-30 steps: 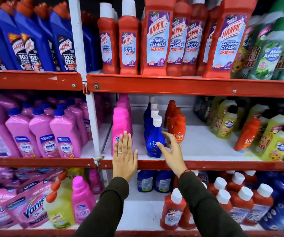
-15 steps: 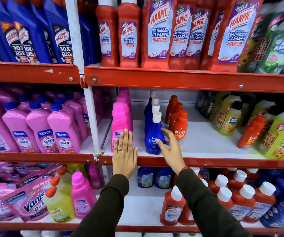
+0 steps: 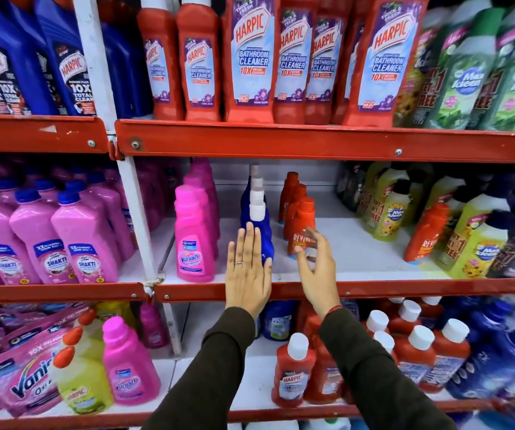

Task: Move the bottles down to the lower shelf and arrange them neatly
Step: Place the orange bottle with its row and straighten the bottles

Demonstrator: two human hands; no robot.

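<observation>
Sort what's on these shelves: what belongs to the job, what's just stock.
Job: blue bottles, Revive bottles, left hand, right hand, lower shelf.
Stock: Harpic bottles, Shakti bottles, Vanish bottle, Max Kleen bottles.

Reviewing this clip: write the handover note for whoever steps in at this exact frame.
Left hand: open and flat in front of the blue bottle row, holding nothing.
Right hand: open, fingers spread by the front orange Revive bottle, holding nothing.
Both rows stand on the middle shelf.
Done: no bottle is in hand.
Left: carry them to the lower shelf and line them up.
</observation>
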